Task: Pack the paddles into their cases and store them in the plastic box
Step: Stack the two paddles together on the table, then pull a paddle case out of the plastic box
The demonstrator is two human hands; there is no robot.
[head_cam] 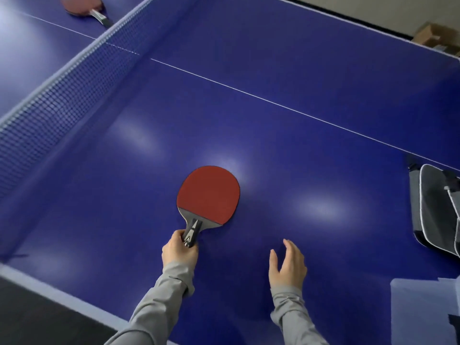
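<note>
Both grey sleeves reach in from the bottom edge over a blue table [298, 158]; left hand [179, 252] grips the handle of a paddle [208, 195], fingers curled tight round the black-and-grey grip, thumb on its left side; the paddle's red face is up, blade pointing away from the person, just above or on the table, can't tell which; right hand [288, 266] hovers nearby, to the right of the paddle, holding nothing, fingers straight and slightly apart, palm turned toward the paddle; at right edge, a grey case [433, 210] w/ white piping lies on the table, partly cut off by the frame, well apart from both hands; a pale translucent shape at bottom right corner, too unclear to name; net [62, 95] runs diagonally at left; beyond it, 2nd paddle [86, 7] lies red side up at top left, blurred; cardboard boxes [433, 36] sit past the table's far edge, top right.
</note>
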